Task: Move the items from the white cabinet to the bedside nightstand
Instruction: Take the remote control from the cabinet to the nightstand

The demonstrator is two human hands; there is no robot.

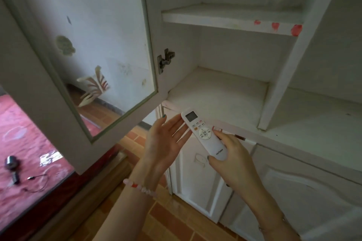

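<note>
A white remote control point(203, 133) with a small screen and round keypad is held just in front of the white cabinet's lower shelf point(219, 94). My right hand point(229, 154) grips its lower end, thumb at the bottom and fingers along its right side. My left hand point(166, 137) is spread, palm up, its fingertips touching the remote's left edge. The shelves I can see in the cabinet hold nothing.
The cabinet's glass door point(84, 55) stands swung out to the left, close to my left arm. Closed lower cabinet doors point(199, 178) are below my hands. A bed with a red cover point(25, 143) lies at lower left, carrying a small dark device and cable point(13, 164).
</note>
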